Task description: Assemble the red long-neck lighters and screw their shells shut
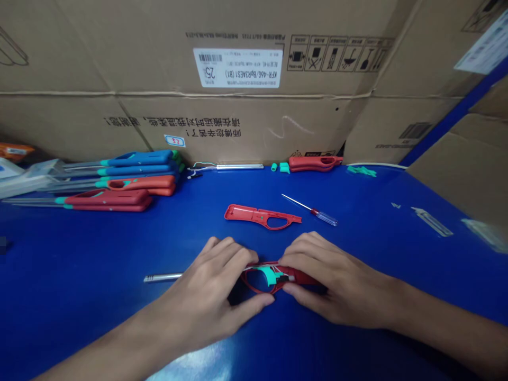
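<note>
Blue counter (79, 286), cardboard carton (151, 58) behind. Near centre, an opened red utility lighter (304, 276) — left hand (222, 280) and right hand (335, 278) each have a closed grip on it. Beyond lie a loose red shell half (246, 214), then a clear-handled screwdriver (314, 211); between the hands, the green trigger (270, 275).

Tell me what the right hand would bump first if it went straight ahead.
Probably the left hand, across the red handle half both hands hold, though depth is unclear here.
</note>
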The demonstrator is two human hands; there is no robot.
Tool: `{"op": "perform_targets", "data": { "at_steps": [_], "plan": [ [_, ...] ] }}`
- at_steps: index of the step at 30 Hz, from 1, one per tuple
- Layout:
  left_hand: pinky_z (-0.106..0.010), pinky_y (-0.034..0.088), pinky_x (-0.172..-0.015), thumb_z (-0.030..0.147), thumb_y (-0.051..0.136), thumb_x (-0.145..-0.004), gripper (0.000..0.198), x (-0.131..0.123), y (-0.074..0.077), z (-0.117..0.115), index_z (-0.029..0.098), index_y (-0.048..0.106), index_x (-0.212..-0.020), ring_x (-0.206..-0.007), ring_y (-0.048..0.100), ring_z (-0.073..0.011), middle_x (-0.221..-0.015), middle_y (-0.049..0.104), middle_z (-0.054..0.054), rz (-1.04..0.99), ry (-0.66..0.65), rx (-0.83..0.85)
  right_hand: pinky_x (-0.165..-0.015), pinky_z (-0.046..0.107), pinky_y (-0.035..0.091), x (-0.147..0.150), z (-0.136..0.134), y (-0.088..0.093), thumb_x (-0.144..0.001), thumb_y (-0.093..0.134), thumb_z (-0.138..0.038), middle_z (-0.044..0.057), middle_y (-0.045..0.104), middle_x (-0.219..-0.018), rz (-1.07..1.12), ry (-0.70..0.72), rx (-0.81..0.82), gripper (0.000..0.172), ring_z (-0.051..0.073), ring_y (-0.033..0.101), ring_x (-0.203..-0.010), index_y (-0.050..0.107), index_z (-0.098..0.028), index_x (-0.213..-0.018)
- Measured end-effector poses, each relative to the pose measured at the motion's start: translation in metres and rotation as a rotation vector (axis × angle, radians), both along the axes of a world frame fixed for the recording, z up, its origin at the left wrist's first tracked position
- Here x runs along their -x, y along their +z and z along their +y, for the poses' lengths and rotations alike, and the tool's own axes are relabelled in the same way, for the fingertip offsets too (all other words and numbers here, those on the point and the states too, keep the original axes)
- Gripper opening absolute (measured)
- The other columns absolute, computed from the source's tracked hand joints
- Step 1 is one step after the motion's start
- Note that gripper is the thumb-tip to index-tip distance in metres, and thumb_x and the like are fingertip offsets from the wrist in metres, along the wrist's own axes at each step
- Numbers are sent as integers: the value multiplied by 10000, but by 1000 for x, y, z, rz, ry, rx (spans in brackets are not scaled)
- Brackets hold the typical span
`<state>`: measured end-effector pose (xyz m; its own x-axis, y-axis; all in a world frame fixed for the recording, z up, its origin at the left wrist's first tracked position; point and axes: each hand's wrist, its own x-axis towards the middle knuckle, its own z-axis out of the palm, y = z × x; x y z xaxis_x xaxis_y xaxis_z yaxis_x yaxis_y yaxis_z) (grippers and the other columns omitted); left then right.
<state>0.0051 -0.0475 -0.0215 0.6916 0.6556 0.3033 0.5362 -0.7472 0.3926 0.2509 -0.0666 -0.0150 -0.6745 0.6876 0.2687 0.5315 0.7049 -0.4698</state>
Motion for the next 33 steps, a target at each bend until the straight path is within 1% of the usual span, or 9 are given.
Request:
{"op": "perform_targets", "data": {
  "at_steps": [4,5,7,10,13,16,22,27,33],
  "plan": [
    [-530,375,-972,322,610,-866,237,12,9,7,222,519,-1060,-903,610,-235,-991,640,-29,49,-20,-11,-875,366,465,-1,0,-2,-969,571,-226,76,650,-1024,0,-3,10,172,194,558,-948,632,-137,-1103],
    [-503,390,-963,282,583,-864,206,16,11,11,222,527,-1052,-904,604,-227,-974,634,-26,78,-46,9,-874,365,467,-1,1,-2,-967,575,-227,76,651,-1025,2,-5,14,173,194,560,-948,632,-137,-1103],
    [-417,437,-854,248,555,-864,135,24,15,19,210,549,-993,-849,586,-209,-919,627,-26,135,-100,44,-867,364,471,-2,1,-3,-966,577,-231,77,652,-1019,2,-7,20,175,196,562,-943,635,-136,-1101],
    [-324,446,-762,222,525,-903,70,30,18,30,203,588,-925,-798,578,-167,-870,635,-15,127,-112,163,-859,365,475,-2,1,-2,-973,563,-234,80,650,-1010,-3,-1,29,184,197,564,-933,643,-137,-1109],
    [-264,430,-681,199,522,-927,120,32,19,36,211,629,-874,-750,571,-130,-827,643,6,102,-124,308,-857,369,477,-3,1,-1,-975,558,-233,84,652,-1005,-2,-2,33,189,200,566,-929,648,-138,-1112],
    [-247,430,-674,209,531,-938,142,32,20,37,219,662,-886,-760,582,-121,-847,657,7,93,-132,367,-852,369,483,-3,2,-1,-973,561,-231,87,655,-1001,5,4,28,184,200,569,-924,649,-136,-1105],
    [-266,437,-715,142,548,-866,118,30,26,31,207,646,-872,-772,581,-136,-838,651,2,130,-102,296,-848,362,494,-3,1,-5,-978,579,-248,87,665,-1007,47,27,2,185,196,570,-924,629,-139,-1119],
    [-285,475,-767,195,684,-782,169,15,23,19,196,640,-946,-844,594,-160,-890,655,-7,23,-154,245,-844,347,493,3,-5,-6,-970,600,-270,71,672,-989,52,29,23,157,186,572,-916,631,-153,-1071],
    [-317,472,-821,242,700,-846,108,10,16,12,201,667,-940,-839,583,-156,-893,652,-7,2,-178,232,-856,361,464,7,-7,-4,-971,605,-298,62,673,-992,36,2,5,174,188,562,-920,640,-148,-1052]
  ]
}}
